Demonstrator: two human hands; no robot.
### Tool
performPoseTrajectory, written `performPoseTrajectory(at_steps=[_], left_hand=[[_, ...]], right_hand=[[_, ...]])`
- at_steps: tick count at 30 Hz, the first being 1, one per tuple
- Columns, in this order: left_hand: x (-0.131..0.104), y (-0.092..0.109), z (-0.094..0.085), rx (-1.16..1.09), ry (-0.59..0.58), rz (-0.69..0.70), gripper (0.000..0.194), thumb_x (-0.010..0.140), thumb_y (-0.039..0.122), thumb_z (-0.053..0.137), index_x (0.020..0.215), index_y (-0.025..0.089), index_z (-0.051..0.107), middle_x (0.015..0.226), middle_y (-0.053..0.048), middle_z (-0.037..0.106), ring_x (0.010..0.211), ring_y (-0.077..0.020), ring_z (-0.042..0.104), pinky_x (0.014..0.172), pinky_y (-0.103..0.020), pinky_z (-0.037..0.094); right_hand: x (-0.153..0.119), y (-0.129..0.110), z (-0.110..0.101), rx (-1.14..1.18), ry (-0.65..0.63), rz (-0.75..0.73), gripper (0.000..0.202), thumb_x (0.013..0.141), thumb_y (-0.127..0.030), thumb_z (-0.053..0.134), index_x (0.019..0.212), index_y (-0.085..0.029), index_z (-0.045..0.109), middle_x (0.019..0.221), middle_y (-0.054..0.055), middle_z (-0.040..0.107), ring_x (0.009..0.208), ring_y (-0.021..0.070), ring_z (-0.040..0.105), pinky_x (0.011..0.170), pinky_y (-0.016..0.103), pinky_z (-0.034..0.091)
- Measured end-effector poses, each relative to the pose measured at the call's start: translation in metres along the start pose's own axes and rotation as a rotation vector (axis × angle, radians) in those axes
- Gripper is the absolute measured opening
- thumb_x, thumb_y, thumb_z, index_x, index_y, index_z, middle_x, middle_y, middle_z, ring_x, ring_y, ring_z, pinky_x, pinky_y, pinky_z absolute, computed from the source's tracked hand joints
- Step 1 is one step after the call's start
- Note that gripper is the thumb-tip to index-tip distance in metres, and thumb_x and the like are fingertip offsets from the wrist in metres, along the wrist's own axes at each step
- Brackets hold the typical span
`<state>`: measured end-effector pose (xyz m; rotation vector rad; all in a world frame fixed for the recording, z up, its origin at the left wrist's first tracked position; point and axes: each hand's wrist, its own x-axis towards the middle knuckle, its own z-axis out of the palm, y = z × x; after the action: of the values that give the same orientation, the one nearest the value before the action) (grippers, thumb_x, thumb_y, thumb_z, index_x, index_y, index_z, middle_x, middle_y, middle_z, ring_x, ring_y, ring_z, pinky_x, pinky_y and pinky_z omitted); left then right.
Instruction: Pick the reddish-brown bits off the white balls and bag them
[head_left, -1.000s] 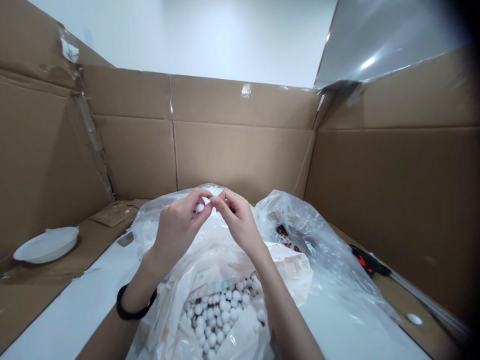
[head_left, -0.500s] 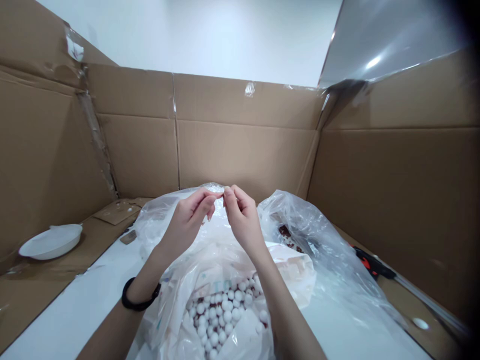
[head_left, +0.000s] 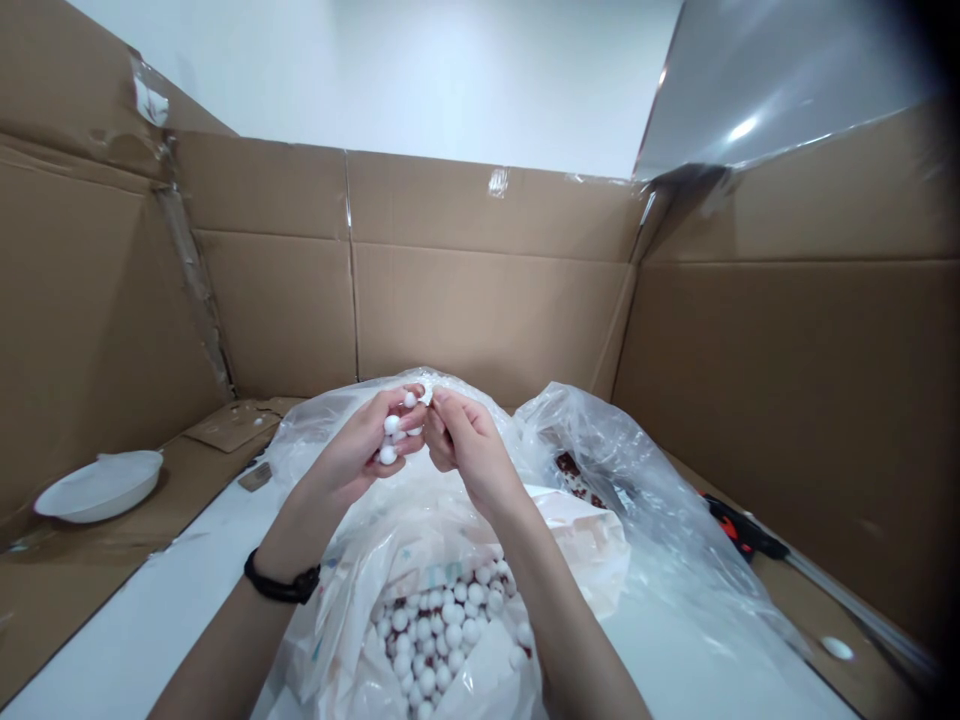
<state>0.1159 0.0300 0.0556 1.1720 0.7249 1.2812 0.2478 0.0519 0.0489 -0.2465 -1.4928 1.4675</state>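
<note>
My left hand (head_left: pixel 375 437) is turned with its palm up, its fingers curled around several small white balls (head_left: pixel 391 425). Close against its fingertips is my right hand (head_left: pixel 461 425), pinched shut. A small white piece (head_left: pixel 426 394) shows between the two hands; its kind is too small to tell, and I cannot tell which hand grips it. Below them lies an open translucent plastic bag (head_left: pixel 360 640), holding many more white balls (head_left: pixel 454 635) with reddish-brown bits among them.
Cardboard walls (head_left: pixel 487 300) enclose the white table. A white dish (head_left: pixel 101 488) lies at the left. Clear plastic sheeting (head_left: pixel 660 520) covers brown-and-white pieces (head_left: pixel 577 478) on the right, near a black and red tool (head_left: pixel 739 527) beside a metal rod (head_left: pixel 847 605).
My left hand has rolled over, bringing the white balls in its fingers into sight. My right hand has shifted slightly left and down, and a small white piece now shows at the fingertips.
</note>
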Motion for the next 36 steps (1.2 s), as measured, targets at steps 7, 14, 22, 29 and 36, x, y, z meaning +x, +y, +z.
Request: performPoseTrajectory(at_steps=[7, 14, 22, 29, 36], left_hand=[[-0.008, 0.0, 0.012, 0.135, -0.01, 0.107, 0.035, 0.087, 0.048, 0.052, 0.07, 0.019, 0.043, 0.055, 0.006, 0.031, 0.042, -0.0049, 0.027, 0.032, -0.011, 0.015], [-0.01, -0.001, 0.016, 0.132, 0.03, 0.172, 0.028, 0.089, 0.043, 0.053, 0.076, 0.022, 0.039, 0.055, 0.007, 0.034, 0.042, -0.0052, 0.029, 0.032, -0.01, 0.012], [-0.018, -0.003, 0.032, 0.317, 0.235, 0.282, 0.03, 0.086, 0.048, 0.056, 0.079, 0.023, 0.04, 0.053, 0.008, 0.043, 0.043, -0.0051, 0.029, 0.034, -0.011, 0.016], [-0.022, -0.003, 0.041, 0.516, 0.42, 0.356, 0.023, 0.087, 0.04, 0.055, 0.081, 0.022, 0.043, 0.061, 0.006, 0.05, 0.05, -0.0066, 0.043, 0.04, -0.015, 0.027], [-0.017, -0.006, 0.036, 0.594, 0.381, 0.401, 0.012, 0.089, 0.035, 0.048, 0.089, 0.022, 0.047, 0.065, 0.005, 0.053, 0.052, -0.008, 0.046, 0.044, -0.016, 0.032]], right_hand=[[0.0, -0.002, -0.006, 0.004, 0.018, -0.003, 0.04, 0.086, -0.049, 0.051, 0.061, -0.02, 0.04, 0.042, -0.011, 0.026, 0.037, 0.0049, 0.016, 0.038, 0.021, 0.013], [0.001, 0.0, -0.002, -0.201, 0.086, -0.082, 0.043, 0.088, -0.053, 0.045, 0.06, -0.021, 0.038, 0.044, -0.009, 0.03, 0.04, 0.0071, 0.021, 0.041, 0.023, 0.021], [0.002, 0.015, 0.01, -0.308, 0.229, -0.258, 0.037, 0.094, -0.042, 0.038, 0.064, -0.022, 0.041, 0.051, -0.004, 0.049, 0.053, 0.0122, 0.047, 0.06, 0.026, 0.039], [-0.001, 0.013, 0.013, -0.374, 0.271, -0.214, 0.034, 0.093, -0.038, 0.039, 0.063, -0.022, 0.037, 0.053, -0.006, 0.043, 0.048, 0.0108, 0.042, 0.05, 0.024, 0.034], [-0.009, 0.008, 0.015, -0.641, 0.353, -0.252, 0.02, 0.094, -0.035, 0.037, 0.079, -0.023, 0.046, 0.063, -0.003, 0.056, 0.051, 0.0121, 0.052, 0.051, 0.024, 0.034]])
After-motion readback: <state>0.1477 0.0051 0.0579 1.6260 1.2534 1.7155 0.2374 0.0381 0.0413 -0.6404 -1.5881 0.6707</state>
